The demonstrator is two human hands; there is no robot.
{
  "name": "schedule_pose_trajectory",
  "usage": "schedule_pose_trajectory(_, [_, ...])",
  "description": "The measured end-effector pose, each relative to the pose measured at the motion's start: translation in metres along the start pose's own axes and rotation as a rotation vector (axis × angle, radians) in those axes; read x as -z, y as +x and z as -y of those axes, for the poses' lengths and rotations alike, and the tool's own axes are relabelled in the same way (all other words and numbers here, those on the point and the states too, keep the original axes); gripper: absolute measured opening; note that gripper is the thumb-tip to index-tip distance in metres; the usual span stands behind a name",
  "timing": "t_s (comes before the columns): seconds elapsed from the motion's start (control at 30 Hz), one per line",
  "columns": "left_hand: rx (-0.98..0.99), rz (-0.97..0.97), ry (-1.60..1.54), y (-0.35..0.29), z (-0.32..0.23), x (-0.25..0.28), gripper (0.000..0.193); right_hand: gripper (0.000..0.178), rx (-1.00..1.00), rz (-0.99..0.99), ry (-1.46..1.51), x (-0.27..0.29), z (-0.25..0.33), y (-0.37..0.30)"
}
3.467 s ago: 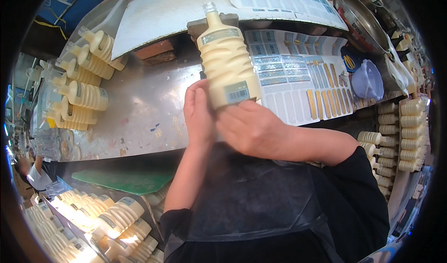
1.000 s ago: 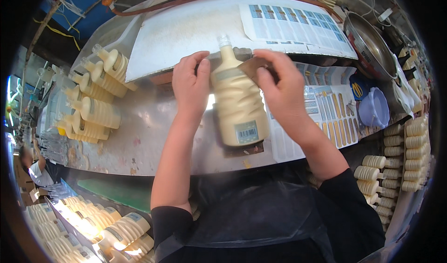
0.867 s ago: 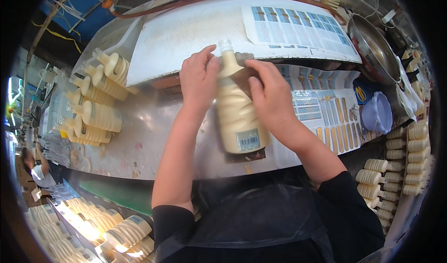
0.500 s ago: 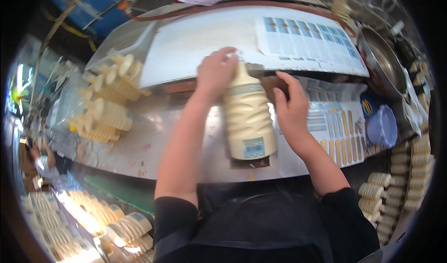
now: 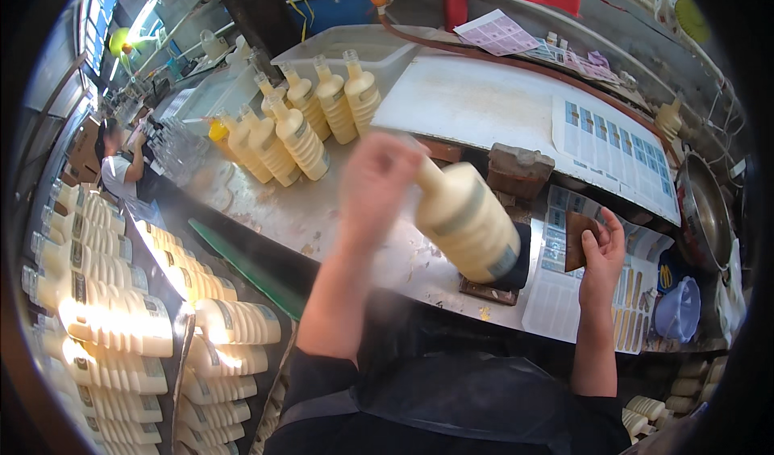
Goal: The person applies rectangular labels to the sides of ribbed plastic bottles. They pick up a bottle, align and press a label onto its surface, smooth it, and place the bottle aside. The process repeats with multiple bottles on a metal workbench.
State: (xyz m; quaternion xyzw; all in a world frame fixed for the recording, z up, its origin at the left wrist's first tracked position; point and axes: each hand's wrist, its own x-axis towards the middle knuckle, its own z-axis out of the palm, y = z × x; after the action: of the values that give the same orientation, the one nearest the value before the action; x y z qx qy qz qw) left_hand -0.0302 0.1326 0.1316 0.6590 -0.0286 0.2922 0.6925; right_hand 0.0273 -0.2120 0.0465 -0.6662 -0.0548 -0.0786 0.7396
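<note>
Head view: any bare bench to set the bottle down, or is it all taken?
Free: the metal bench between the standing bottles and the left hand, which holds the cream bottle. The white board behind is mostly bare too. Crowded: label sheets under the right hand, and the stacked bottles lower left.

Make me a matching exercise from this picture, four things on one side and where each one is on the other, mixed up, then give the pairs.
1. cream bottle
2. brown pad
3. standing bottles
4. blue bowl

A. far left part of the metal bench
B. tilted in the left hand
C. right end of the bench
D. under the right hand

Pairs: 1-B, 2-D, 3-A, 4-C
</note>
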Motion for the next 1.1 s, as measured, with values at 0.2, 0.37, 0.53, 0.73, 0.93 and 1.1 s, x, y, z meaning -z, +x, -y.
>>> schedule_pose_trajectory(0.2, [-0.132,-0.254,0.705,0.051,-0.008,0.061,0.018,0.054,-0.197,-0.018,0.021,0.044,0.000,-0.021])
schedule_pose_trajectory(0.37, [-0.272,-0.380,1.159,0.088,0.015,0.103,0.024,0.040,-0.221,-0.094,-0.049,0.084,-0.006,-0.045])
schedule_pose_trajectory(0.53, [-0.210,-0.400,1.179,0.125,0.053,0.146,0.024,0.039,-0.274,-0.164,0.040,0.107,-0.002,-0.059])
schedule_pose_trajectory(0.73, [-0.236,-0.241,1.318,0.164,0.121,0.208,0.040,0.037,-0.425,-0.350,0.041,0.101,0.001,-0.070])
schedule_pose_trajectory(0.93, [-0.085,-0.128,1.317,0.192,0.119,0.230,0.045,0.037,-0.473,-0.316,0.168,0.121,0.004,-0.082])
schedule_pose_trajectory(1.1, [0.086,-0.221,1.613,0.179,0.112,0.237,0.042,0.034,-0.436,-0.232,0.253,0.146,-0.024,-0.069])
